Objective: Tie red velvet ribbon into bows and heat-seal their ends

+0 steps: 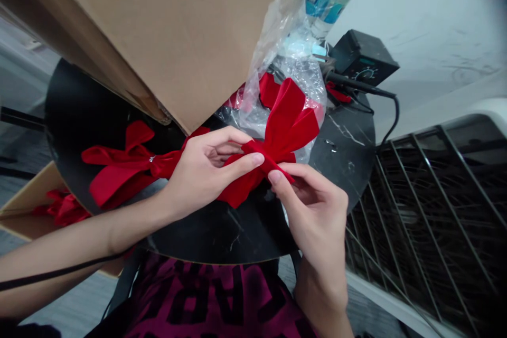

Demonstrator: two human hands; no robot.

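Note:
A red ribbon bow (291, 116) with tall loops is held over the front of the round black table. My left hand (214, 161) pinches its middle from the left, thumb on top of a narrow red strip crossing the bow. From the right, my right hand (312, 195) grips the lower end of that strip between thumb and fingers. Left of my left hand lies a second red bow (122, 163), gathered at its middle by something thin and shiny. Part of it is hidden behind my left wrist.
A large cardboard box (170, 26) stands on the black table (245, 232). Behind the bow are a clear plastic bag (273, 26), bottles (322, 2) and a black box with a dial (362, 60). A carton (24, 206) with red ribbon sits lower left; a wire-grilled appliance (428, 206) stands right.

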